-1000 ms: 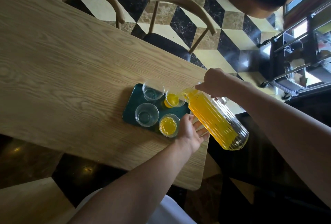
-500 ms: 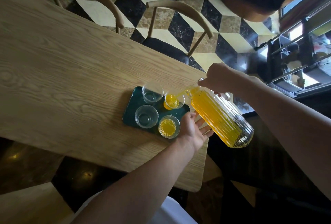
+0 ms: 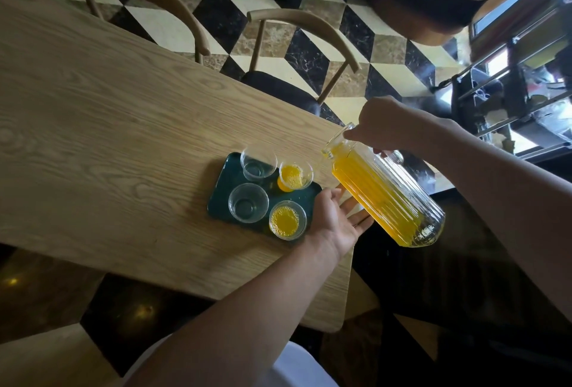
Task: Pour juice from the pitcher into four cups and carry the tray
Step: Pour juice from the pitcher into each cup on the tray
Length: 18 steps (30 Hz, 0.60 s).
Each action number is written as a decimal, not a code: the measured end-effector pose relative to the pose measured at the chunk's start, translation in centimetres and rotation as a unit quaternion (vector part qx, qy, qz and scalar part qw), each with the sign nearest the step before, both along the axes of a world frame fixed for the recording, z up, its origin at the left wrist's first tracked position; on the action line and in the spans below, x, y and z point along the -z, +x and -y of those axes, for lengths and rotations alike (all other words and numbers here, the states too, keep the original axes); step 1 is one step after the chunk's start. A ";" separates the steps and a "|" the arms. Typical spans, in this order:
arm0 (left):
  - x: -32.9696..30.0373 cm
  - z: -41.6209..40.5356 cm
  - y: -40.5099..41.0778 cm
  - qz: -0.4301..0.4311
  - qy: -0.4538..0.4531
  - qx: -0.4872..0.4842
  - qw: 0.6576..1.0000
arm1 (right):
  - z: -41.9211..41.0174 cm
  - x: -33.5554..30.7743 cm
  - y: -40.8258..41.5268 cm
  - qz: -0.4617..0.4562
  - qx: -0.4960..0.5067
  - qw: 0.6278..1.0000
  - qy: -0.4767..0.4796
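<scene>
the ribbed glass pitcher (image 3: 387, 194) hangs tilted in the air off the table's right end, its long axis running from the mouth at upper left down to the base at lower right, so the spout points toward the tray and sits higher than the base. orange juice fills most of its length. the right hand (image 3: 382, 128) grips it from above at the neck, fingers curled tight around the rim end, with the body of the pitcher trailing below and to the right of the hand. the left hand (image 3: 335, 221) rests open and flat on the wooden table (image 3: 108, 126), palm down, its thumb side touching the right edge of the dark green tray (image 3: 224, 184), gripping nothing. the pitcher passes just above and to the right of those spread fingers. on the tray stand four clear cups: the far right cup (image 3: 292, 176) and the near right cup (image 3: 286, 221) hold juice, the far left cup (image 3: 257, 165) and the near left cup (image 3: 247, 203) are empty. compared with half a second ago, the thin stream from spout to far right cup is gone, the spout has drawn back to the right and clear of that cup, and the pitcher is tipped less steeply.
</scene>
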State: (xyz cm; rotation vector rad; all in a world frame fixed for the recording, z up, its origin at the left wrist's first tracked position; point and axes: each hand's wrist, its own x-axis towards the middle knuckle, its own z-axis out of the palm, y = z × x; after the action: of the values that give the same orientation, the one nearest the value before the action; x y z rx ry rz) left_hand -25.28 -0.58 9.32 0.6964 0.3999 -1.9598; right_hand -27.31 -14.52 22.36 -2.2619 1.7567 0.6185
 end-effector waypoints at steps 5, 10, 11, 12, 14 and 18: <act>-0.3 0.0 0.1 -0.012 -0.004 -0.009 1.000 | -0.3 -0.7 0.4 0.001 -0.003 1.000 0.000; -0.6 0.1 0.3 -0.002 0.007 -0.011 1.000 | -0.2 -1.1 0.7 0.018 0.009 1.000 0.000; -0.6 0.2 0.4 0.004 0.009 -0.010 1.000 | -0.2 -1.1 0.7 0.020 0.005 1.000 -0.001; -0.5 0.2 0.6 0.012 0.010 -0.011 1.000 | -0.1 -1.1 0.7 0.023 0.002 1.000 -0.004; -0.6 0.3 1.0 0.032 0.009 -0.010 0.999 | -0.1 -0.8 0.5 0.020 -0.004 1.000 -0.008; -0.7 0.2 1.8 0.077 0.000 0.004 0.997 | -0.9 -0.6 -0.4 0.018 0.003 1.000 0.001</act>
State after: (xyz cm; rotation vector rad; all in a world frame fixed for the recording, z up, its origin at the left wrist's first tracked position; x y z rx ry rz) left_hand -23.51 -0.78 10.07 0.8441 0.3043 -1.8977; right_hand -27.70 -13.60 22.92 -2.2524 1.7446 0.5732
